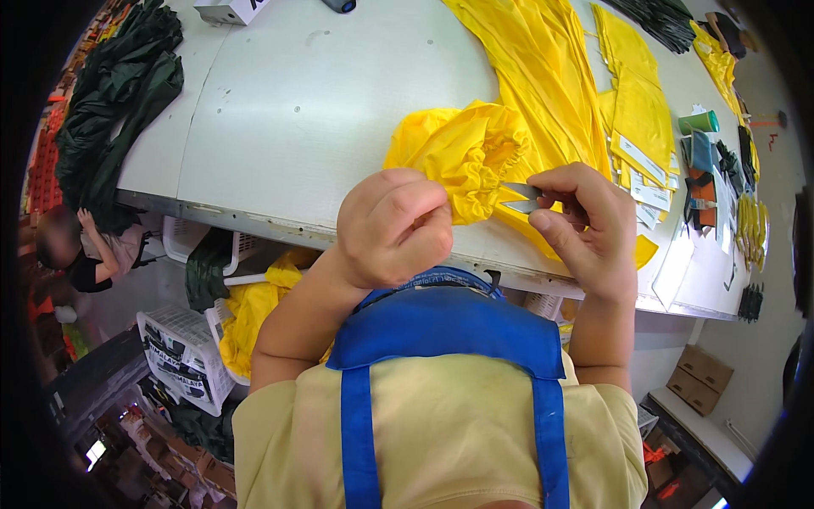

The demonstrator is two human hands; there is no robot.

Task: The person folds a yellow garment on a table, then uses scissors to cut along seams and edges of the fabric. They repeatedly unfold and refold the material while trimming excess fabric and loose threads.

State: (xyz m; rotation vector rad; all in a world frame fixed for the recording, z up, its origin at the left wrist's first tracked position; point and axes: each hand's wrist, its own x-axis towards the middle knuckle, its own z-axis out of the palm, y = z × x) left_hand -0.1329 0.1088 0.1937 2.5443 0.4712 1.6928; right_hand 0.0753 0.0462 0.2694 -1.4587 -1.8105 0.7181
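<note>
A shiny yellow garment [543,76] stretches from the far side of the table toward me. Its elastic-gathered end [487,161] is bunched up near the front edge. My left hand [394,229] is closed on that gathered fabric at its left side; the fingertips are partly hidden. In my right hand [589,220] I hold small metal thread snips [519,199] between thumb and fingers. The blades point left, apart from each other, right by the gathered end. Whether a thread lies between them is too small to tell.
The pale worktable [280,127] carries dark green garments [119,110] at the left and folded yellow pieces [636,93] with white labels at the right. A green spool [698,122] stands beyond those. Below the left edge are white baskets [182,360]; a person [97,246] is at far left.
</note>
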